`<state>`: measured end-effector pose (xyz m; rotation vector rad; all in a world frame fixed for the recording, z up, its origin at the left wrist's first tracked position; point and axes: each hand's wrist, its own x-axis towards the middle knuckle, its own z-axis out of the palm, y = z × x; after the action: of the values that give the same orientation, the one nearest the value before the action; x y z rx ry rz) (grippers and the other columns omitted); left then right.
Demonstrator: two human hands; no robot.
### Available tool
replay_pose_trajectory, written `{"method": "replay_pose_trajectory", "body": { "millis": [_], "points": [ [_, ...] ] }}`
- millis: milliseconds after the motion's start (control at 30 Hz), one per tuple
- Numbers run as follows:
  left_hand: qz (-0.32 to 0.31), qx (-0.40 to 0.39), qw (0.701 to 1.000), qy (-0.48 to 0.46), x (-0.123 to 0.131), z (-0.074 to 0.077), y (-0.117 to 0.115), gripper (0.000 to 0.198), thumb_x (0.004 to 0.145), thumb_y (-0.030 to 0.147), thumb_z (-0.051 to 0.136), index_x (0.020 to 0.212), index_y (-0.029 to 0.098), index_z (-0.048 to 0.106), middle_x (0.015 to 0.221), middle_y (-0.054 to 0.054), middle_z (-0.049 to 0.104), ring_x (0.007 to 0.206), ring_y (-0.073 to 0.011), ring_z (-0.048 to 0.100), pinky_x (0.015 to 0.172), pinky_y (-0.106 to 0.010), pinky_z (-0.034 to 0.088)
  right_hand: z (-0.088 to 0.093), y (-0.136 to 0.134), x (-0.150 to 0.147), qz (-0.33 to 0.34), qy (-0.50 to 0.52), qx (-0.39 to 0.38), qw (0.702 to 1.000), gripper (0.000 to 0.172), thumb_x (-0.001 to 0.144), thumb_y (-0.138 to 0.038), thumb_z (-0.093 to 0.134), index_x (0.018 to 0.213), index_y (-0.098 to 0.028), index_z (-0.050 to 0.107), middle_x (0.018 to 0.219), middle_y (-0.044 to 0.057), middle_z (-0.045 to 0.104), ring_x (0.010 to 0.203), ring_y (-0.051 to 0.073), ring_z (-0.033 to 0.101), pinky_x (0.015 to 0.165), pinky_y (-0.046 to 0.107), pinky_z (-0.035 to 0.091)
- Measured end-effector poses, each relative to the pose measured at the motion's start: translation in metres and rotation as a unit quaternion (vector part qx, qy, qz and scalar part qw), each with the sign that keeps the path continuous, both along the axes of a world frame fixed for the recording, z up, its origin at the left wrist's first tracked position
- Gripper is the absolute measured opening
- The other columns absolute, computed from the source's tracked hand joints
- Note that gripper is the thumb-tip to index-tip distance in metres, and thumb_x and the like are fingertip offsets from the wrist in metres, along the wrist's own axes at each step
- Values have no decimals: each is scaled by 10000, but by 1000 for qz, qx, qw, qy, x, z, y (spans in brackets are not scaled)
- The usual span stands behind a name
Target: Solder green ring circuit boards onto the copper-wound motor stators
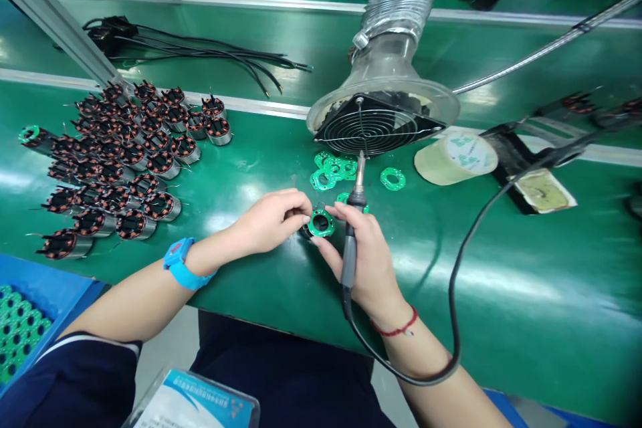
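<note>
A green ring-shaped circuit board (pixel 328 230) sits on a dark, round part that is mostly hidden, probably a motor stator like those on the left. At the board's left edge, my left hand (pixel 271 219) is closed, thumb and forefinger pinching there. My right hand (pixel 374 264) has a soldering iron (pixel 350 257) held across its fingers, tip pointing up and away. The same hand's thumb and forefinger touch the board's right side. Just beyond lie several loose ring boards (pixel 324 179), some overlapping, with another single board (pixel 392 178) to their right.
Wound motor stators (pixel 133 224) stand in rows at the left. A fume extractor hood (pixel 384 114) hangs low ahead. To the right are a tape roll (pixel 441 160) and a soldering stand with sponge (pixel 544 190). The iron's cord (pixel 454 287) loops over my right forearm. A blue bin (pixel 65 297) holds boards.
</note>
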<state>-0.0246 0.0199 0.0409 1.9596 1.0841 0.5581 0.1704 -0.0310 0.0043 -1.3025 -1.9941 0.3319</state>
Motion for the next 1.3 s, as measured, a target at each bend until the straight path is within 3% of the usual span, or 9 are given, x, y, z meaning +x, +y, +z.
{"method": "replay_pose_trajectory", "body": {
  "millis": [100,233,500,600,700,833,933,1300],
  "points": [
    [22,-69,997,-28,2,-2,-1,65,865,161,545,815,166,585,743,18,601,678,-113,538,632,-230,413,7,-2,-5,10,-18,36,999,613,865,-301,642,1419,-284,381,1246,106,644,1128,301,569,921,511,512],
    [23,-85,996,-17,4,-1,0,72,867,164,537,809,168,578,770,11,624,711,-121,558,652,-238,417,14,-4,-9,69,-40,65,995,624,877,-195,584,1442,-317,349,1247,79,647,1209,282,552,944,490,491],
    [55,-142,988,-37,4,-5,0,92,879,200,522,794,168,539,692,35,558,651,-108,507,596,-230,373,13,-6,-8,37,-63,71,995,392,886,-161,554,1269,-235,509,1048,80,732,961,245,660,828,423,515],
    [69,-119,990,-33,6,-8,-2,101,895,203,485,803,177,518,694,33,558,661,-115,517,615,-241,383,14,-6,-7,40,-23,56,997,384,914,-151,520,1286,-244,502,1008,48,754,929,221,684,840,406,526],
    [84,-78,993,0,9,-7,-3,108,904,202,459,804,186,497,692,30,556,665,-124,517,627,-257,381,14,-10,-3,-1,53,44,998,427,938,-194,511,1358,-256,463,948,31,767,959,229,709,873,425,539],
    [94,-48,994,40,12,-3,-4,104,890,179,454,790,193,478,672,37,532,643,-126,492,610,-263,359,9,-19,7,-56,162,38,984,309,937,-292,517,1230,-245,599,837,38,749,759,239,730,731,431,582],
    [88,-47,994,46,11,-2,-4,100,880,171,459,784,194,476,661,41,519,630,-124,481,599,-261,348,6,-23,13,-47,224,30,973,240,931,-324,505,1082,-246,674,766,20,721,573,195,681,581,387,573],
    [92,-70,992,43,11,-2,-3,95,881,169,463,789,191,470,647,53,489,595,-110,441,588,-254,327,6,-24,13,-27,238,25,971,205,917,-296,530,1026,-250,697,726,6,704,513,164,639,542,363,553]
  ]
}}
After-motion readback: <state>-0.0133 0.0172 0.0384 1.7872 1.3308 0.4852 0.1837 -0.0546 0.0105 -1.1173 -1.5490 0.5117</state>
